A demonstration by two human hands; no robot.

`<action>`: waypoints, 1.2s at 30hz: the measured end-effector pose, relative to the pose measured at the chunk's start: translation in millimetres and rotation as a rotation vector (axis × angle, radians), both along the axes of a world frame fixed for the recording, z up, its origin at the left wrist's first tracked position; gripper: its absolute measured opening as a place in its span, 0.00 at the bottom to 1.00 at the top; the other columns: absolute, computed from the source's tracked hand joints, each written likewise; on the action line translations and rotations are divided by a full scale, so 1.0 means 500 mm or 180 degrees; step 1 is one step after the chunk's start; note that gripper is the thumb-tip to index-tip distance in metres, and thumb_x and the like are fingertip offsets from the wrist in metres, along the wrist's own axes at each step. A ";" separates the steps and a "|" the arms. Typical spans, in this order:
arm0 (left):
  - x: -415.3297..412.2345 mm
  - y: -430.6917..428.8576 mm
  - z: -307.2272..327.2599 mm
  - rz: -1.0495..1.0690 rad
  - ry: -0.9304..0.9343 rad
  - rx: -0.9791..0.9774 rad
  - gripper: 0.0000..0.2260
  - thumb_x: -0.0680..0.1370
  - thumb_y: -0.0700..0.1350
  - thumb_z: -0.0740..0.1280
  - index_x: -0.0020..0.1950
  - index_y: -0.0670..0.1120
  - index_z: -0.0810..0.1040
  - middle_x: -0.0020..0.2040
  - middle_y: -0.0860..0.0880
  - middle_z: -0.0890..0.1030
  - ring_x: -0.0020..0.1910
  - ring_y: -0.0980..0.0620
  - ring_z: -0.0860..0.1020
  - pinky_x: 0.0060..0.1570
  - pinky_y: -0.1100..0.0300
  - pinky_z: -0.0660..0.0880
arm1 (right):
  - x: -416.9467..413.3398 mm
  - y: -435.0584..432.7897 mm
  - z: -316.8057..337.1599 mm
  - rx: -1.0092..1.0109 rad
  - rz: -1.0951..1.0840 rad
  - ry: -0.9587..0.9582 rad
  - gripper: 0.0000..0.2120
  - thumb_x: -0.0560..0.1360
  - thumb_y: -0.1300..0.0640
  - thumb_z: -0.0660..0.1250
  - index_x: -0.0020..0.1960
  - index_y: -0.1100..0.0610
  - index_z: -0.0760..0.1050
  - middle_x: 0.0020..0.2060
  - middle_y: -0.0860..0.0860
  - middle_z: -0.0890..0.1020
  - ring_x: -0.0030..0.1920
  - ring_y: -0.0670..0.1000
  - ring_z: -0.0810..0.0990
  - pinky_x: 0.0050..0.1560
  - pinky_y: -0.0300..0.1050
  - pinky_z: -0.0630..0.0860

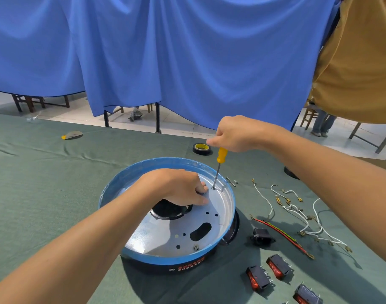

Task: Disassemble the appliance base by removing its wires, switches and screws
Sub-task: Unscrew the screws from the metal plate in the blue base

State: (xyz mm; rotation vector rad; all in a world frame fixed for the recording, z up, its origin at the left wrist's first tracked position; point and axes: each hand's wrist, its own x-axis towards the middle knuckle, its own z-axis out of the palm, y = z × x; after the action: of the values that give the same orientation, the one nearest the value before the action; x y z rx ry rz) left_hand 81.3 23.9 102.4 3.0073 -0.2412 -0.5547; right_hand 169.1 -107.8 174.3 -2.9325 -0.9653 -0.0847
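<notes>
Right grip on screwdriver, green cloth, curtain

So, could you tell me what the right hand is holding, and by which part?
The right hand grips the screwdriver by the top of its yellow handle.

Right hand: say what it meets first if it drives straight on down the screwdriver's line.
Probably the screw in the base plate, where the screwdriver tip sits, just beside the left hand.
</notes>
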 end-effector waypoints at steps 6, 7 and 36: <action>-0.001 -0.001 0.000 0.0017 -0.0004 0.0002 0.22 0.82 0.59 0.55 0.76 0.58 0.63 0.76 0.56 0.65 0.71 0.48 0.66 0.65 0.53 0.64 | 0.005 -0.004 0.004 -0.0198 -0.0076 0.0017 0.24 0.78 0.40 0.59 0.37 0.59 0.73 0.34 0.55 0.77 0.34 0.53 0.71 0.33 0.43 0.65; -0.001 -0.001 0.000 0.0008 -0.0010 0.0007 0.22 0.82 0.59 0.55 0.76 0.58 0.63 0.76 0.56 0.64 0.71 0.49 0.66 0.65 0.53 0.64 | 0.006 -0.006 0.002 -0.0169 -0.0102 -0.0072 0.25 0.78 0.39 0.58 0.35 0.59 0.71 0.31 0.53 0.73 0.33 0.53 0.70 0.32 0.44 0.63; -0.004 -0.001 0.000 -0.0024 -0.0026 0.0030 0.22 0.82 0.59 0.55 0.77 0.58 0.62 0.77 0.58 0.63 0.72 0.49 0.65 0.69 0.52 0.63 | 0.002 -0.005 0.004 -0.0180 -0.0038 0.0076 0.17 0.73 0.46 0.63 0.39 0.61 0.74 0.34 0.56 0.76 0.35 0.53 0.71 0.33 0.43 0.65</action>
State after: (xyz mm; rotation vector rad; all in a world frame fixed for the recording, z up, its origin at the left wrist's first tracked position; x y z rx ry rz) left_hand 79.5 23.6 102.5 3.0197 -0.2512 -0.5457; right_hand 170.0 -110.6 176.3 -2.9834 -0.9629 -0.0232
